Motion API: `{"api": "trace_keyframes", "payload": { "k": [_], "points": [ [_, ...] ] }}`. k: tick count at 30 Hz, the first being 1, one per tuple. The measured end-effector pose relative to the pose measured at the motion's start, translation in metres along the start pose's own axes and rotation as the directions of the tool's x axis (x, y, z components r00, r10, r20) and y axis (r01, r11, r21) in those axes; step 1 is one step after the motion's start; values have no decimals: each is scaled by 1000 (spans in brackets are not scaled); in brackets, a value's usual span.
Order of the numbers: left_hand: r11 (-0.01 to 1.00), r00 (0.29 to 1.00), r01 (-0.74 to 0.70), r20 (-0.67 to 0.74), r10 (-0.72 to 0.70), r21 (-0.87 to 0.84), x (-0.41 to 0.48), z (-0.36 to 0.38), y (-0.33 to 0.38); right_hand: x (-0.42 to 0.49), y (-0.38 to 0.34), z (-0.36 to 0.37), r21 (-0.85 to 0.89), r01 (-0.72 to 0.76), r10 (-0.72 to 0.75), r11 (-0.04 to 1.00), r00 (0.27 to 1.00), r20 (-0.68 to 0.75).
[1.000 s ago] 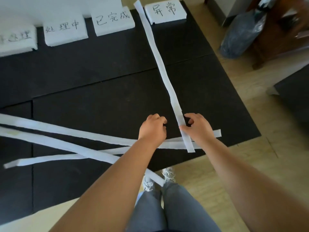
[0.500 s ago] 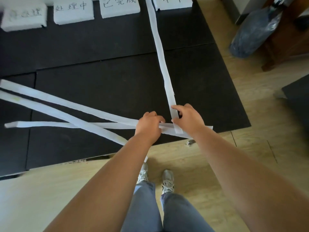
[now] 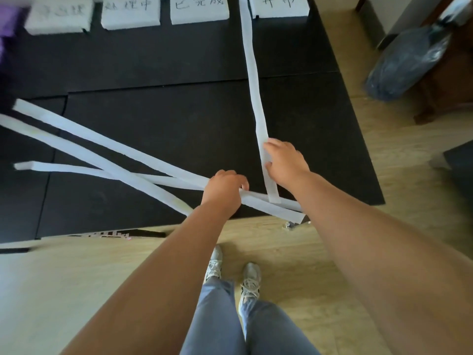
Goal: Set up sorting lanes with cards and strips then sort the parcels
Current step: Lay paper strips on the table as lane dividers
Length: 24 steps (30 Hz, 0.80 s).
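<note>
A person stands at the near edge of a black mat (image 3: 153, 124) laid on a wood floor (image 3: 76, 278), both bare arms stretched down over it. Four white cards (image 3: 199, 8) with handwritten characters sit in a row along the mat's far edge. One long white strip (image 3: 252, 73) runs from the gap between the third and fourth cards down towards the person, and its near end lies across the ends of the loose strips (image 3: 102, 139). The right hand (image 3: 285, 162) rests against this strip near that end, its fingers fairly straight and touching the strip's right edge. The left hand (image 3: 224, 190) is curled over the loose strips at the point where the three of them meet; which one it grips cannot be told. From there they fan out leftward across the mat. A dark plastic bag (image 3: 409, 57) sits on the floor at far right, beside brown furniture. A blurred purple shape (image 3: 10, 19) shows at top left. Pale shoes (image 3: 249, 278) and blue jeans (image 3: 230, 324) fill the foreground.
</note>
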State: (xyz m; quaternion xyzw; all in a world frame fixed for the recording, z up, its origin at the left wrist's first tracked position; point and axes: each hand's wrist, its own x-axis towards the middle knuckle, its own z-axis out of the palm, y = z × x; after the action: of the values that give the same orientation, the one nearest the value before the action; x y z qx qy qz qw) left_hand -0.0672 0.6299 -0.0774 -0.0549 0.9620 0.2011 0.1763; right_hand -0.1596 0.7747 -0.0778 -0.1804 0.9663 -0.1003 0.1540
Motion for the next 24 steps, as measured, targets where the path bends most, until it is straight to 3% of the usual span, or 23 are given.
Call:
{"api": "trace_keyframes", "payload": {
  "k": [4,11,13,16,18,20,24],
  "points": [
    [999,999,38,9,-38,-14,4,2,-2,16,-5,2,-147,-36,59,989,986,153],
    [998,998,50,-44,-52,-32,2,2,-7,16,-9,-9,-107,-54,81,993,960,270],
    [997,993,55,-101,-59,-50,-3,1,-12,10,-11,-12,-99,-39,59,994,978,201],
    [994,973,89,-209,-101,-63,-15,-5,-21,-11,-17,-6,-34,25,-26,999,999,-21],
    [982,936,161,-299,-184,-100,-24,-11,-30,-27,-29,0,130,48,-38,990,996,-81],
    [952,880,263,-367,-302,-155,-36,-14,-41,-41,-44,8,220,76,-71,973,997,-28],
    [810,723,512,-365,-587,-287,-57,-12,-59,-54,-67,25,113,108,-121,988,986,113]
  ]
}}
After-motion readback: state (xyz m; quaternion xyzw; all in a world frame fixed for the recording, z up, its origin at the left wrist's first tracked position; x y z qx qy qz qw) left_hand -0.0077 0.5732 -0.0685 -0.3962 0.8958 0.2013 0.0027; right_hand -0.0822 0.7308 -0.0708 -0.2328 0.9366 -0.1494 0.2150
